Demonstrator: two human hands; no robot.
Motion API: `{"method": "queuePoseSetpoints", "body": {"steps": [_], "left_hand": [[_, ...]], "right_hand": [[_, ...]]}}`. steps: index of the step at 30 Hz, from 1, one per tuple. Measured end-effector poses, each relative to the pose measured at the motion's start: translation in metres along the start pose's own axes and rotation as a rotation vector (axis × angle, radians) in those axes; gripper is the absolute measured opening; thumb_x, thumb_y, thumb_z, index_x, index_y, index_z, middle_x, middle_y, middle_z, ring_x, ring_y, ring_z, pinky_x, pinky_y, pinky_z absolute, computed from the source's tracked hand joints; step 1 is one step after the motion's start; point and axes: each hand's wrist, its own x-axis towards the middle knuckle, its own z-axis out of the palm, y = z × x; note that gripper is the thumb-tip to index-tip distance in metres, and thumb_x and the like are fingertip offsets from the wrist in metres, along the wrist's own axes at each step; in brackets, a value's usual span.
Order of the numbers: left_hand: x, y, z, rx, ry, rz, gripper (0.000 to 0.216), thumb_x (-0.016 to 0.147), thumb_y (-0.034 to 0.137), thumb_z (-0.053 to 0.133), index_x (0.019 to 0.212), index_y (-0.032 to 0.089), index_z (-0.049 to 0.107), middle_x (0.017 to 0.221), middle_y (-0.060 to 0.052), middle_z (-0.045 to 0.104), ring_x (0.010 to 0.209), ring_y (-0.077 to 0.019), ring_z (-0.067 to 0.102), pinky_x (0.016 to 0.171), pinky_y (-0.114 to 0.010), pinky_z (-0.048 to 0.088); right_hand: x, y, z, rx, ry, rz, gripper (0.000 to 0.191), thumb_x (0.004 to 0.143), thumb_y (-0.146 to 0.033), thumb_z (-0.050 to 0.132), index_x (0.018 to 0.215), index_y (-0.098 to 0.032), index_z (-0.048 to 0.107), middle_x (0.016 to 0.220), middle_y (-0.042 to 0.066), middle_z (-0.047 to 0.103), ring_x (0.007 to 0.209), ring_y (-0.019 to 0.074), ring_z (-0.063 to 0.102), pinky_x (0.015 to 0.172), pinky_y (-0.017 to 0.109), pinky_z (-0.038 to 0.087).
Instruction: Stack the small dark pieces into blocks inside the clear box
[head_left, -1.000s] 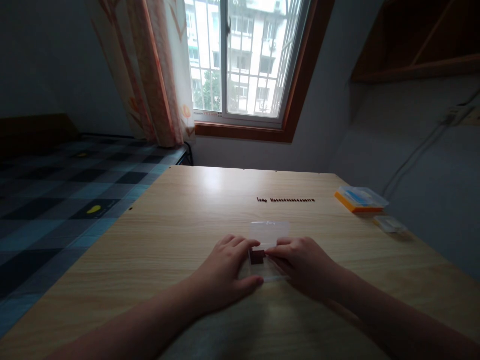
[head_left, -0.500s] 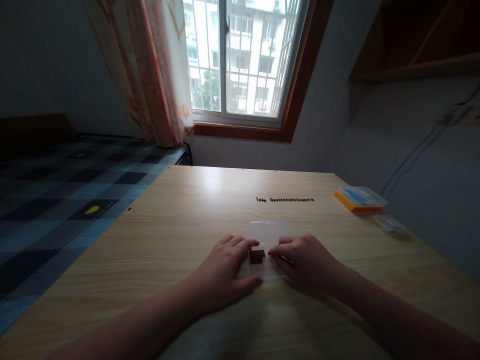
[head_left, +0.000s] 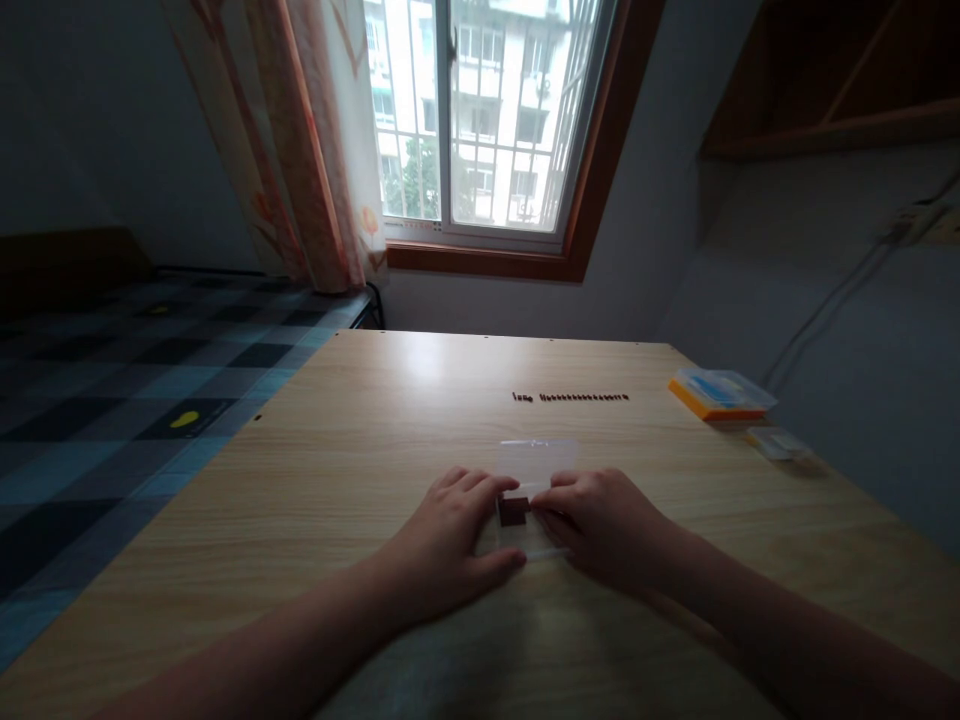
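Observation:
A shallow clear plastic box [head_left: 546,548] lies on the table in front of me, its see-through lid [head_left: 534,457] folded back on the far side. Inside, against the left wall, sits a dark reddish-brown block of small pieces [head_left: 514,511] packed together. My left hand [head_left: 466,530] spans the box's left side, index finger at the far wall and thumb at the near one. Over the right half of the box, my right hand [head_left: 589,515] is closed in a pinch, fingertips touching the right edge of the brown block. Whatever the pinch holds is too small to make out.
Beyond the box, a row of tiny dark pieces [head_left: 585,398] runs across the wooden table [head_left: 375,450], with a shorter group [head_left: 523,398] left of it. At the right edge lie an orange-and-clear case [head_left: 716,393] and a small clear box [head_left: 780,443]. A checked bed [head_left: 187,380] adjoins on the left.
My right hand has moved slightly left, bringing its pinched fingertips up to the brown block. My left hand stays in place on the box.

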Motion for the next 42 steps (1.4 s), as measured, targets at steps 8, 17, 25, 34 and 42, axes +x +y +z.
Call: {"method": "queuePoseSetpoints", "body": {"steps": [8, 17, 25, 34, 42], "left_hand": [[-0.001, -0.001, 0.001, -0.004, 0.008, 0.004, 0.057, 0.076, 0.034, 0.076, 0.129, 0.023, 0.058, 0.123, -0.008, 0.065, 0.118, -0.0307, 0.053, 0.106, -0.048, 0.041], [0.0, 0.0, 0.0, -0.006, 0.01, 0.006, 0.056, 0.076, 0.033, 0.076, 0.128, 0.023, 0.058, 0.121, -0.007, 0.065, 0.116, -0.0303, 0.054, 0.104, -0.047, 0.042], [-0.001, -0.001, -0.001, -0.032, 0.004, -0.002, 0.056, 0.077, 0.034, 0.076, 0.129, 0.025, 0.058, 0.123, -0.007, 0.065, 0.118, -0.0302, 0.053, 0.106, -0.048, 0.041], [-0.002, -0.001, -0.001, -0.028, 0.002, -0.003, 0.056, 0.076, 0.034, 0.076, 0.129, 0.025, 0.059, 0.121, -0.008, 0.066, 0.117, -0.0306, 0.054, 0.105, -0.048, 0.041], [-0.002, 0.0, -0.001, -0.038, 0.011, -0.006, 0.058, 0.075, 0.033, 0.077, 0.129, 0.023, 0.06, 0.122, -0.008, 0.066, 0.118, -0.0309, 0.053, 0.106, -0.047, 0.04]], "right_hand": [[0.0, 0.0, 0.0, 0.002, 0.007, 0.002, 0.025, 0.093, -0.022, 0.052, 0.095, -0.028, 0.077, 0.081, 0.0, 0.07, 0.063, 0.0093, 0.06, 0.061, 0.023, 0.036], [-0.004, 0.001, -0.002, 0.013, 0.115, -0.074, 0.023, 0.094, -0.021, 0.053, 0.095, -0.026, 0.075, 0.074, -0.001, 0.067, 0.06, 0.0092, 0.056, 0.058, 0.023, 0.035], [-0.001, 0.046, -0.015, 0.048, 0.825, -0.1, 0.018, 0.091, -0.016, 0.057, 0.099, -0.021, 0.072, 0.07, 0.002, 0.061, 0.065, 0.0135, 0.053, 0.065, 0.028, 0.045], [0.032, 0.106, 0.03, -0.007, 0.584, 0.154, 0.031, 0.09, -0.024, 0.054, 0.117, -0.021, 0.071, 0.117, 0.012, 0.063, 0.113, 0.0265, 0.056, 0.103, 0.048, 0.042], [0.087, 0.109, 0.043, -0.141, 0.33, 0.129, 0.043, 0.091, -0.028, 0.056, 0.133, -0.023, 0.061, 0.153, 0.013, 0.04, 0.144, 0.0336, 0.03, 0.116, 0.058, 0.023]]}}
